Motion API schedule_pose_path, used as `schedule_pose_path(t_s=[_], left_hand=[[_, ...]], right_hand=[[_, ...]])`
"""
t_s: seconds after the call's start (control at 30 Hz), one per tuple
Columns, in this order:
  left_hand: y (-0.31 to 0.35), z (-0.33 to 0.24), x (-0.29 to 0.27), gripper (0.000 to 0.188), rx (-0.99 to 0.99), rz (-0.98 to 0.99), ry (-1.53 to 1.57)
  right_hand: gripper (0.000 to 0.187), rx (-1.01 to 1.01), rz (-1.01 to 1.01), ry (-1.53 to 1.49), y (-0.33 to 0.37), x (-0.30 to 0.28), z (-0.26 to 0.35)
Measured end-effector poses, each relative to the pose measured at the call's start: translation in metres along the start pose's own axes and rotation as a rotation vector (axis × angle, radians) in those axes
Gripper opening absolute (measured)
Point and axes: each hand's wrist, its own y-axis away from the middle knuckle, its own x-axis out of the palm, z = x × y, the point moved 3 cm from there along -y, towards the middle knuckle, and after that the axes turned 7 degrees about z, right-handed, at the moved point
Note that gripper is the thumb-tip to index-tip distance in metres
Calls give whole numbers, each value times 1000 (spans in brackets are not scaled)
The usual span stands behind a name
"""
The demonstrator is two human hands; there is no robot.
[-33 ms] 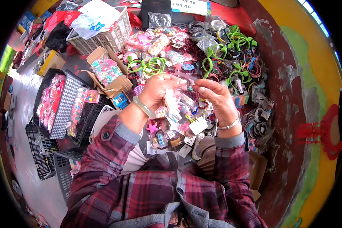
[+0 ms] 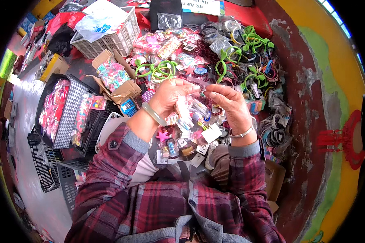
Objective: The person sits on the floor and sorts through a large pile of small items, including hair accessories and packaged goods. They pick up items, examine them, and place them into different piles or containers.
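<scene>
My left hand (image 2: pixel 170 96) is closed, thumb against forefinger, on a clear plastic bag (image 2: pixel 184 111) that hangs below the palm. Its upper edge stretches as a see-through strip across to my right hand (image 2: pixel 231 104). There the thumb and forefinger pinch together at the strip's end; a tiny greenish thing may sit at the tips, too small to make out. Under both hands spreads a heap of hair accessories: a pink star (image 2: pixel 162 136), a white card tag (image 2: pixel 211 133), beaded bands and small bagged pieces. Green headbands (image 2: pixel 164 71) lie just beyond my left hand.
At the far left stands a beige plastic crate (image 2: pixel 105 45) topped with bags. Nearer are an open cardboard box (image 2: pixel 121 95) of bagged pastel pieces and a houndstooth-patterned bin (image 2: pixel 69 117). More headbands (image 2: pixel 253 40) lie to the right, beside a peeling dark-red wall (image 2: pixel 308 133).
The fingertips of my right hand have shifted slightly left, and the thumb sits closer to the clear strip. My left hand has stayed in place.
</scene>
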Motion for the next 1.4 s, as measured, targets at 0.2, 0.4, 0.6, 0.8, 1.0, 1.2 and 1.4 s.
schedule_pose_path(t_s=[0.2,0.4,0.6,0.8,1.0,1.2,1.4], left_hand=[[-1,6,9,22,-62,25,-11],[-2,8,6,21,-64,62,-26],[-7,15,-3,22,-25,116,-34],[0,10,6,23,-114,128,61],[-9,23,-9,22,-92,217,121],[-6,21,2,22,-146,156,-22],[-6,22,-3,21,-86,137,-158]], right_hand=[[13,-7,-115,-128,-2,-7,-6],[14,16,-176,-181,0,-16,-10],[17,58,-55,-95,-2,-13,-14],[19,100,-127,-79,-1,-15,-15],[18,86,-131,-19,-4,-18,-18],[13,118,-182,-63,-2,-14,-9],[11,72,-130,-20,-1,-11,-3]])
